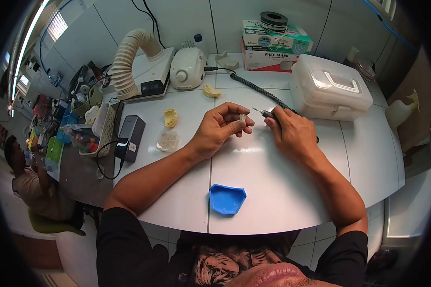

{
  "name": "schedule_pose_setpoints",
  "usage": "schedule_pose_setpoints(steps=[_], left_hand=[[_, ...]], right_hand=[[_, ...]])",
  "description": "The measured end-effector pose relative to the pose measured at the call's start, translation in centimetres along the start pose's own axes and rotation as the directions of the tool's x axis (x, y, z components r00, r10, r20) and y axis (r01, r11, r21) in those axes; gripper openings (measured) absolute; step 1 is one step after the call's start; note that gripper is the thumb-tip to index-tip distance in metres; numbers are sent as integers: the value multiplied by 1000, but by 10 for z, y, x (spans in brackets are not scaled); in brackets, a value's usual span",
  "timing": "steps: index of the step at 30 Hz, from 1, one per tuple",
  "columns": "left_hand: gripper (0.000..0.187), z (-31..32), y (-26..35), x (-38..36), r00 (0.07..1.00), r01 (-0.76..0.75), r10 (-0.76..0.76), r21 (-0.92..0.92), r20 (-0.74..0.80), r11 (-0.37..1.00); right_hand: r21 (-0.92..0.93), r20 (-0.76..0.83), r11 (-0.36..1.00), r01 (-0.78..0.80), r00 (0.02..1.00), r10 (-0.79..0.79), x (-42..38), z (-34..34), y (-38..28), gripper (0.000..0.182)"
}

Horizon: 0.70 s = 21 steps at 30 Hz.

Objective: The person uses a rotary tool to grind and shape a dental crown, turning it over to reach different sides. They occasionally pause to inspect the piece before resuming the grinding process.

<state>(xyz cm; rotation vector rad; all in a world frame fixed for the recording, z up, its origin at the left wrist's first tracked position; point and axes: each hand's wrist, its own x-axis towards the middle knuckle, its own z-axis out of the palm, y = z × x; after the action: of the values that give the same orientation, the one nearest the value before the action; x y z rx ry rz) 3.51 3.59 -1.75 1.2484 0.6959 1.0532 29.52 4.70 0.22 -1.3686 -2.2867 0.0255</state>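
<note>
My left hand (pixel 221 125) pinches a small pale piece (pixel 243 117), perhaps tooth-shaped, between thumb and fingers. Facing it, my right hand (pixel 290 131) grips a rotary handpiece (pixel 269 114) like a pen. Its thin bit (pixel 256 110) points left toward the pale piece, with a small gap between them. A coiled black cord (pixel 259 88) runs back from the handpiece side to a white control unit (pixel 188 69). Left of my left hand lie a yellowish dental cast (pixel 170 118) and a clear small box (pixel 167 141). Another cast piece (pixel 211 91) rests farther back.
A blue tray (pixel 227 199) sits near the front edge. At the back are a hose (pixel 124 60), mask boxes (pixel 268 60) and a lidded plastic case (pixel 331 91). A dark grey device (pixel 130 138) stands left. Another person (pixel 36 184) sits far left; a spray bottle (pixel 401 111) stands right.
</note>
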Motion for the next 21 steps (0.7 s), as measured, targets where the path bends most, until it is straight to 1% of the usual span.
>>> schedule_pose_setpoints(steps=[2,5,7,10,14,17,21], left_hand=[[31,-2,0,0,1000,23,-23,1,20,1000],[29,0,-1,0,1000,20,-20,-28,-2,999],[28,3,-4,2,999,-32,32,-9,-6,999],[28,4,-6,-1,998,-57,57,8,-13,998],[30,2,-10,0,997,-72,72,17,0,997],[32,5,-6,-2,998,-53,54,50,-17,997],[32,5,-2,0,999,-30,31,38,-31,999]], right_hand=[[-14,-6,1000,10,1000,-10,0,0,0,31],[-24,-1,1000,4,1000,-4,-1,0,1,29],[-36,23,999,-8,1000,8,0,0,1,25],[-31,-4,999,22,1000,-22,0,2,1,31],[-32,-21,999,39,999,-39,-1,2,0,31],[-33,-27,998,47,998,-48,-1,1,0,31],[-38,-35,998,47,998,-48,1,0,1,31]])
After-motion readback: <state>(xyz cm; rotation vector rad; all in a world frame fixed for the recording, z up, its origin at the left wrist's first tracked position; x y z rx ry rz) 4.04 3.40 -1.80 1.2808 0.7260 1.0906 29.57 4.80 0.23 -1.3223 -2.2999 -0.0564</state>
